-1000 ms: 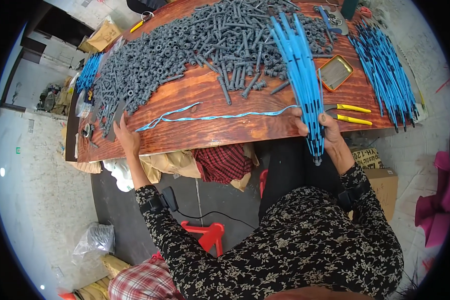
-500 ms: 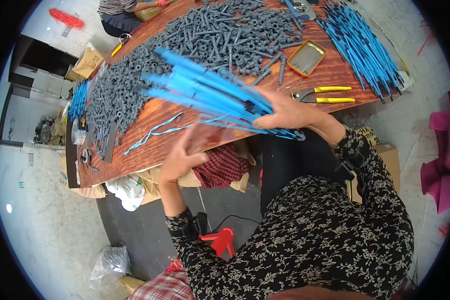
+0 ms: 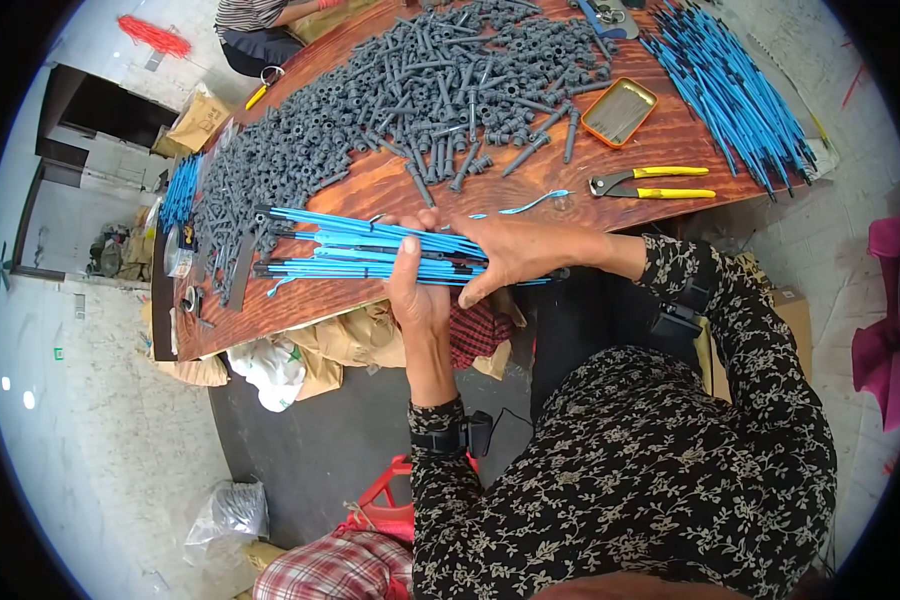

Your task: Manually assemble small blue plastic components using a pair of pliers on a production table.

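A bundle of thin blue rods with black ends (image 3: 345,245) lies roughly level across both my hands, above the front edge of the table. From below, my left hand (image 3: 422,285) cups its middle, thumb across the front and fingertips showing at the far side. My right hand (image 3: 520,250) is wrapped over the bundle's right part, with the thumb on the near side. Behind my hands, a blue ribbon-like strip (image 3: 535,203) rests on the table, partly hidden.
A wide heap of grey plastic plug-like parts (image 3: 430,90) covers much of the wooden table (image 3: 390,190). Pincers with yellow handles (image 3: 655,184), an orange-rimmed tin (image 3: 620,112) and a pile of blue rods (image 3: 735,105) lie rightward. Another person (image 3: 255,30) sits across the table.
My left hand, apart from the bundle and open before, now grips its middle. The bundle has come down nearer to me and levelled; my right hand has shifted left along with it.
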The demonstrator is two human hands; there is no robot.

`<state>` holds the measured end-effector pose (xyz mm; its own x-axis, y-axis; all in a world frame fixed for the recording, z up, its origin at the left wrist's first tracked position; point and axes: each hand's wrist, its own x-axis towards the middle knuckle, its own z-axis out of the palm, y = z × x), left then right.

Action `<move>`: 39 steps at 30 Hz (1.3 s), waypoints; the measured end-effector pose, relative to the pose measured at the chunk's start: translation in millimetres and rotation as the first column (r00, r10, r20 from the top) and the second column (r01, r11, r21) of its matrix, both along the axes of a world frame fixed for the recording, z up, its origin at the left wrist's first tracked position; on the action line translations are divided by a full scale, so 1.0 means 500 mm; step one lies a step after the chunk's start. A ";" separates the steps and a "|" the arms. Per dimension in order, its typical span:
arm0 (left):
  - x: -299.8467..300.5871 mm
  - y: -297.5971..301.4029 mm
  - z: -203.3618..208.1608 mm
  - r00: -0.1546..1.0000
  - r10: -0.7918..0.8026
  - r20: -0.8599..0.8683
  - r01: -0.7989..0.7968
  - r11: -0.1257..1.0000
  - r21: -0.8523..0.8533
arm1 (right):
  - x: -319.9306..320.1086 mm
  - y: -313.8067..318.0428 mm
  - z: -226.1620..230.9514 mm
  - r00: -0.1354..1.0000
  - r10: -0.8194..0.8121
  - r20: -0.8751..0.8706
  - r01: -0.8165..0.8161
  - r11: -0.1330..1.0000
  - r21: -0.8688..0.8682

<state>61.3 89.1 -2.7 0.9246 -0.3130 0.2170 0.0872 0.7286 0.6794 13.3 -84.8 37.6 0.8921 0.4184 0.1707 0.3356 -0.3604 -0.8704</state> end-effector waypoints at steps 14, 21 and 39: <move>-0.075 0.135 0.243 0.255 -0.551 0.795 -0.906 0.151 0.395 | 0.109 -0.035 0.071 0.627 0.228 0.745 0.404 0.722 -0.562; -0.021 0.197 0.130 0.857 -0.273 0.437 -0.467 -0.052 0.883 | 0.194 0.056 0.062 0.173 0.283 0.943 0.386 0.862 -0.329; 0.190 0.355 -0.030 0.791 -0.186 0.583 -0.540 -0.660 0.522 | -0.145 -0.551 -0.013 0.381 -0.590 0.712 0.918 0.148 -0.369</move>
<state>156.1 266.7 -17.6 0.9628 -0.1233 0.2406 -0.1290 -0.9916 0.0079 -59.3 -360.1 30.9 0.7433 -0.3285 0.5828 -0.3004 -0.9423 -0.1480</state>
